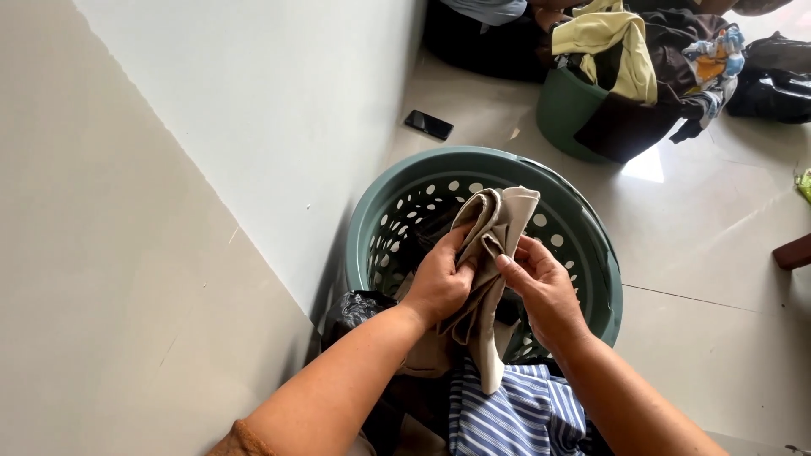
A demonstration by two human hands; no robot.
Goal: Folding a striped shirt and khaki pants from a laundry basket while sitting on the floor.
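Beige cloth [492, 253]: crumpled, bunched upright (tail hanging down), held above green perforated basket [583, 221].

Both forearms reach forward — left hand [439, 283] and right hand [541, 287] close together, fingers [509, 263] pinched

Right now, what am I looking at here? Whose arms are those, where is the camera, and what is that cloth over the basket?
There is no machine: these are a person's two bare arms, filmed by a camera worn on their head, looking down. The left hand and right hand together hold a beige cloth above a green laundry basket with round holes. A blue striped garment lies below the hands. On the pale tiled floor lies a dark phone, and farther back stands a second green basket heaped with clothes. A white wall rises on the left.
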